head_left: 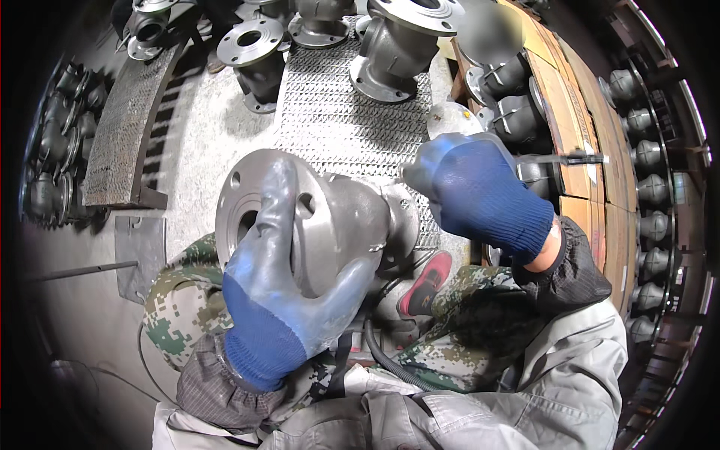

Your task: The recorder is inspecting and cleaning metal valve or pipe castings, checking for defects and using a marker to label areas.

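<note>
A grey cast-metal valve body [351,217] with round flanges lies tilted on its side in front of me, above my knees. My left hand [289,262], in a blue and grey glove, is closed on its near-left flange [319,217]; the fingers reach over the flange face beside the bore, and the thumb lies along the lower side. To the right of the casting, apart from it, my gloved right hand [469,180] is closed in a fist. From that fist a thin metal tool [555,159] sticks out to the right; its other end is hidden in the glove.
Several flanged castings [394,56] stand on the textured metal plate [322,112] and floor ahead. Wooden crates [581,135] line the right, with more castings [651,225] behind. At left are a textured bench [124,135] and piled castings [56,180]. A hose [386,356] runs between my legs.
</note>
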Demonstrator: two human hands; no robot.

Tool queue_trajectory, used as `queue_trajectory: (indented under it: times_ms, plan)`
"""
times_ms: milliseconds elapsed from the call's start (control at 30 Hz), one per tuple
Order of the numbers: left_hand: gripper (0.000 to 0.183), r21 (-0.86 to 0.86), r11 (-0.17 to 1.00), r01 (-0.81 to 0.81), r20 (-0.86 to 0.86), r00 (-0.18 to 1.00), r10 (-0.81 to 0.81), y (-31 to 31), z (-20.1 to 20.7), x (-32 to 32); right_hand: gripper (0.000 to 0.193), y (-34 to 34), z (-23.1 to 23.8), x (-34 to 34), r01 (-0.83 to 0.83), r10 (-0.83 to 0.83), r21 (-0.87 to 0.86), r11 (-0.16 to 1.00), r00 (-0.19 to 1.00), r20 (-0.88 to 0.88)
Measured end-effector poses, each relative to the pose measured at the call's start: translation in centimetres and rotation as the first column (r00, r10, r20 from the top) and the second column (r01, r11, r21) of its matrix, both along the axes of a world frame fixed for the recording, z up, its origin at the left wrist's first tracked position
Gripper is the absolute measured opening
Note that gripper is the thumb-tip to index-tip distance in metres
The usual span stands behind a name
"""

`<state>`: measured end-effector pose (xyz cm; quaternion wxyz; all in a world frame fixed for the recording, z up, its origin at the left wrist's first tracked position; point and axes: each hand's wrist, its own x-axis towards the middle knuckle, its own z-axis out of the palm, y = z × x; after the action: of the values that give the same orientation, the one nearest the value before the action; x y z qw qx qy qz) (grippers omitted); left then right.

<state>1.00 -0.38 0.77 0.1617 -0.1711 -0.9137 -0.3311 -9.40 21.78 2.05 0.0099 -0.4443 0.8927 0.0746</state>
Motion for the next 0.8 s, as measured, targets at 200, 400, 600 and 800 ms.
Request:
queue_trajectory:
  times_ms: [200, 400, 600, 800]
  plan:
    - [0.085, 0.374, 0.897, -0.235, 0.507, 0.862, 0.015, -0.6, 0.5, 0.1, 0.045, 3.2, -2.1, 1.1, 0.196, -0.171, -0.495, 0.846, 0.981, 0.096]
    - [0.086, 0.253, 0.966, -0.054, 0.355, 0.934, -0.041, -3.1, -0.4, 0.2, 0.039, 3.6, -8.6, 6.4, 0.909, 0.044, -0.365, -0.201, 0.381, 0.924]
    - [0.086, 0.210, 0.978, 0.021, 0.314, 0.945, -0.088, -4.2, -1.3, 0.9, 0.039, 3.1, -10.7, 8.1, 0.916, 0.039, -0.313, -0.250, 0.333, 0.942]
    - [0.083, 0.193, 0.976, -0.101, 0.358, 0.934, 0.026, -3.0, -0.7, 0.6, 0.032, 1.4, -6.1, 8.2, 0.918, 0.194, -0.312, -0.243, 0.361, 0.912]
